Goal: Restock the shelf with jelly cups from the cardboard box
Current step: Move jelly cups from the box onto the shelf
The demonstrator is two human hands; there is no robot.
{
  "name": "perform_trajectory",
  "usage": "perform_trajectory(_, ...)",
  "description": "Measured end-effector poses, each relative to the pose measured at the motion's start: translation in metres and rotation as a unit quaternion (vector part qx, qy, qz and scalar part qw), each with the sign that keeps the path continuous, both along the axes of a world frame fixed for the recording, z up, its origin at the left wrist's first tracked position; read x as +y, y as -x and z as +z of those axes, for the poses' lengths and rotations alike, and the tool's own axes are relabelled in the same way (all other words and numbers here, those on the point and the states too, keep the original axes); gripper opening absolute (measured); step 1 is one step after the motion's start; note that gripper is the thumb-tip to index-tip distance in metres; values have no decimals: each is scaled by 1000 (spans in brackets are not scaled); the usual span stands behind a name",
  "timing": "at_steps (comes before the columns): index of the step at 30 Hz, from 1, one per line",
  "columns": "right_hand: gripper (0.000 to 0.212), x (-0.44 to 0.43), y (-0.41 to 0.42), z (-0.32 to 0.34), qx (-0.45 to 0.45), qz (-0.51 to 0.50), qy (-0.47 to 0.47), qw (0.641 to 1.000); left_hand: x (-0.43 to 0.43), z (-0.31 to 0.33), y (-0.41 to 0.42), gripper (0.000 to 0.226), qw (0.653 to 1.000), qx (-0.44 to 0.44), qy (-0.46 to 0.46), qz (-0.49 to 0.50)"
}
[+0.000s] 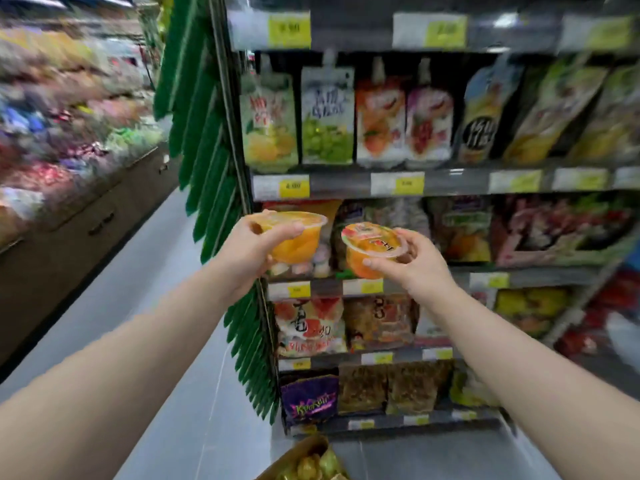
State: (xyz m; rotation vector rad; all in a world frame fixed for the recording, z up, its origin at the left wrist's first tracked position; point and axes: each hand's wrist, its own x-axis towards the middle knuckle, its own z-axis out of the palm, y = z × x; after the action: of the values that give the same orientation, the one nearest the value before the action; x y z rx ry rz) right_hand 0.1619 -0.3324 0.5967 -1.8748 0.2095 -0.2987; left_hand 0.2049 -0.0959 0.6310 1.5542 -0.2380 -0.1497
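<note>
My left hand grips an orange jelly cup by its rim, held up in front of the shelf's left end. My right hand holds a second orange jelly cup, tilted so its printed lid faces me. Both cups hang in the air before the shelf, at the level of its third row. At the bottom edge of the view the cardboard box stands on the floor with several more cups inside; only its top corner shows.
The shelf rows hold drink pouches above and snack bags below, with yellow price tags on the rails. Green hanging strips cover the shelf's left end. A grey aisle floor runs left, beside a blurred candy display.
</note>
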Motion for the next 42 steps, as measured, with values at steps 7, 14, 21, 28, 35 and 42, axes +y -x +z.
perform_trajectory(7, 78, -66, 41, 165, -108, -48, 30, 993, -81, 166, 20, 83, 994, -107, -9, -12)
perform_trajectory(14, 76, -141, 78, 254, -191, -93, 41, 976, -158, 252, 37, 99, 975, -221, -8, 12)
perform_trajectory(21, 87, -192, 90, 293, -230, -111, 69, 964, -218, 289, 48, 92, 966, -260, 7, 14)
perform_trajectory(28, 87, -230, 54, 317, -248, -133, 80, 956, -255, 316, 15, 105, 956, -291, 9, 26)
perform_trajectory(35, 83, -262, 4, 355, -309, -152, 114, 932, -288, 353, -34, 88, 925, -377, 9, 54)
perform_trajectory(42, 85, -304, -44, 403, -373, -204, 99, 900, -327, 395, -69, 88, 886, -454, -45, 78)
